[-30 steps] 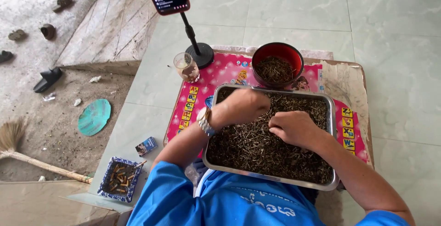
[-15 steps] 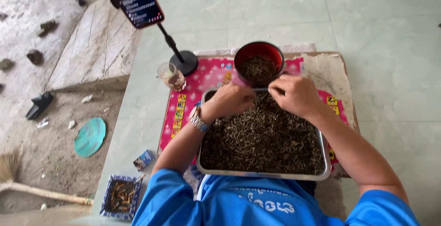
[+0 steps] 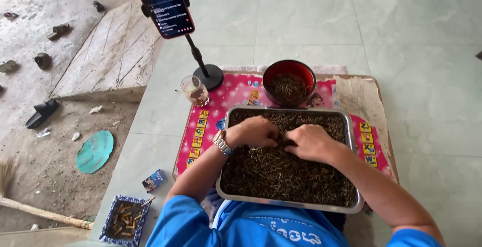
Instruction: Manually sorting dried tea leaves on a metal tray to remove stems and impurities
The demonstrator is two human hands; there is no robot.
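Both hands have come back from the red bowl [image 3: 289, 82] to mid-tray since 0.5 s ago. I see my left hand [image 3: 256, 131] & right hand [image 3: 310, 142] curled, knuckles nearly touching, fingers pinching into dark dried bits in the metal tray [image 3: 291, 207]. Bowl sits just behind the tray; glass [image 3: 194, 90] & phone stand [image 3: 209, 76] on the left.

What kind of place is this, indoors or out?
Probably a tiled porch or doorstep of a home, at the edge of a dirt yard. Pale floor tiles meet bare ground with a broom on it. The person works on the floor, both hands in a metal tray on a pink mat.
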